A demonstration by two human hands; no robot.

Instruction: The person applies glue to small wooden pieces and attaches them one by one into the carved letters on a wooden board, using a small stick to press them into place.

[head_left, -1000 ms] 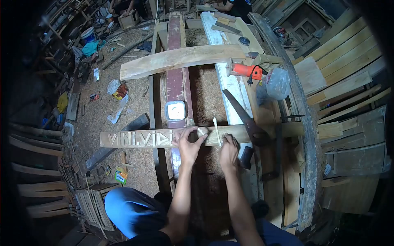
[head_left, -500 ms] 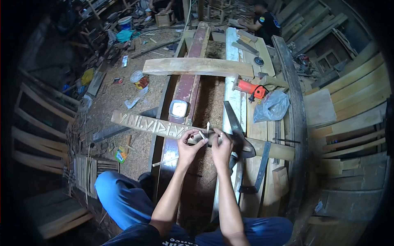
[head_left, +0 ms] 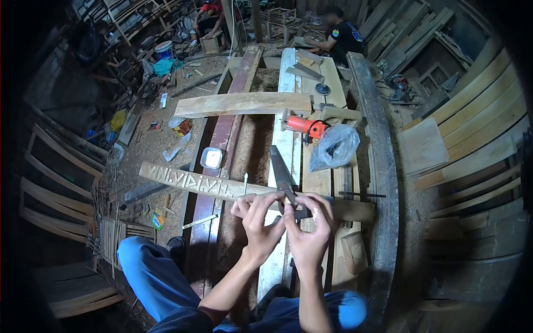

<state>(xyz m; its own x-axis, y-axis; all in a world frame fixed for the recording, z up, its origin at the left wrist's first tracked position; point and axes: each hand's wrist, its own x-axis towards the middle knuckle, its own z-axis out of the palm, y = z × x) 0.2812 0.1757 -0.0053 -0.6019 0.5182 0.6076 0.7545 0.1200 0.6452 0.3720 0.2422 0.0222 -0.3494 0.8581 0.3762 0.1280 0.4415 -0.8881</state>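
Observation:
My left hand (head_left: 260, 225) is closed, with a thin pale stick with a white tip (head_left: 246, 182) rising from its fingers. Close beside it, my right hand (head_left: 311, 227) is closed in a pinch. The fingertips of both hands meet at a small light-coloured piece (head_left: 287, 203), too small and covered to name. Just beyond the fingers lies a handsaw (head_left: 282, 166), blade pointing away. A wooden plank with carved letters (head_left: 191, 180) runs crosswise beneath and behind the hands.
A white tub (head_left: 211, 158) stands on the maroon board. Another pale stick (head_left: 200, 222) lies nearer. A plain plank (head_left: 244, 104), a red power tool (head_left: 304, 126) and a plastic bag (head_left: 335, 147) lie farther off. Two people sit at the back.
My view has shifted, so the bench things appear farther left. My hands have moved right along the plank and closer together, now before the saw. The upright stick now shows behind my left hand.

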